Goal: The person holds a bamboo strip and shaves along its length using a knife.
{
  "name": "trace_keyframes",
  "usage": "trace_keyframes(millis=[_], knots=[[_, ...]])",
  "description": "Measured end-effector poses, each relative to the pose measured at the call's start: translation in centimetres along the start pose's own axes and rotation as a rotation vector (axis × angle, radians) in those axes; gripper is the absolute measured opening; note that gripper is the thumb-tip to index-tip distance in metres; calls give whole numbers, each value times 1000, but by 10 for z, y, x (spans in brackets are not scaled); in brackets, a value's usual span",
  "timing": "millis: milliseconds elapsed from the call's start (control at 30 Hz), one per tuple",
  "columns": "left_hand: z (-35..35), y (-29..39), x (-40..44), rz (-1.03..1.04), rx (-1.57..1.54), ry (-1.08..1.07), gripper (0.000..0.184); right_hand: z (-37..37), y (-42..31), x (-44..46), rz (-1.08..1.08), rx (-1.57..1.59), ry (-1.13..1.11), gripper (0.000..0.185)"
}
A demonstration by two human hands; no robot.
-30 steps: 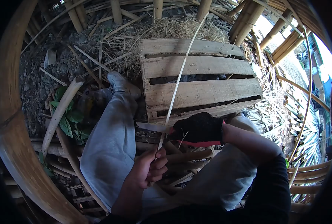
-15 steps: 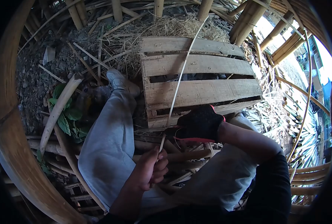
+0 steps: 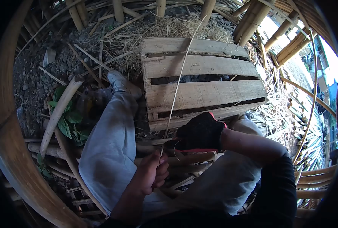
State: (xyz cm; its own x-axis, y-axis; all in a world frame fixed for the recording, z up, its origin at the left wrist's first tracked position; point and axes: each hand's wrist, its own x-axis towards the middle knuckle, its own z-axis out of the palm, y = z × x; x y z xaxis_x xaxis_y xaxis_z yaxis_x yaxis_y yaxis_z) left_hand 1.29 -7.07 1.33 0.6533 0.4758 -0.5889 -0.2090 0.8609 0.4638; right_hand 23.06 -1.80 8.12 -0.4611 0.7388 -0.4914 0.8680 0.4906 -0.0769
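A long, thin pale bamboo strip [image 3: 179, 81] rises from my left hand [image 3: 151, 173] across the front of a slatted wooden crate [image 3: 203, 93]. My bare left hand is closed around the strip's lower end, thumb on top. My right hand [image 3: 200, 133], in a black glove with red edging, is closed just above it. Its dark tip reaches the strip; what the glove grips is too dark to make out. A thin curled sliver [image 3: 175, 150] hangs beside the glove's tip. The crate stands between my legs.
Bamboo poles [image 3: 191, 157] lie beneath my hands. A thick bamboo pole [image 3: 21, 167] curves along the left edge. Left of my leg are a cut bamboo piece [image 3: 60, 114] and green leaves [image 3: 65, 125]. Dry straw [image 3: 172, 28] lies behind the crate, and stacked bamboo [image 3: 309, 140] stands at right.
My gloved right hand has shifted slightly left and down, nearer my left hand. The strip's upper part has swung a little left. My left hand has moved slightly left and keeps its grip.
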Motion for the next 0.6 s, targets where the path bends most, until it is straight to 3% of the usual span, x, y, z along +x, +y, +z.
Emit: trace_keyframes(millis=[133,200,333,400,467,600], knots=[[2,0,-6,-33,-2,-18,35,-6,31,5,66,-57,141,54],[4,1,-4,-25,7,-19,35,-22,11,-1,159,62,1,57],[0,1,0,-57,-2,-49,32,-3,8,3,46,-17,-17,61],[-4,-1,-2,-84,-34,-62,32,-5,6,1,95,28,-37,60],[-11,0,1,-151,-222,-258,33,-13,7,2,191,84,-45,59],[-7,-3,-1,-213,-345,-229,31,-6,6,1,48,85,-53,57]])
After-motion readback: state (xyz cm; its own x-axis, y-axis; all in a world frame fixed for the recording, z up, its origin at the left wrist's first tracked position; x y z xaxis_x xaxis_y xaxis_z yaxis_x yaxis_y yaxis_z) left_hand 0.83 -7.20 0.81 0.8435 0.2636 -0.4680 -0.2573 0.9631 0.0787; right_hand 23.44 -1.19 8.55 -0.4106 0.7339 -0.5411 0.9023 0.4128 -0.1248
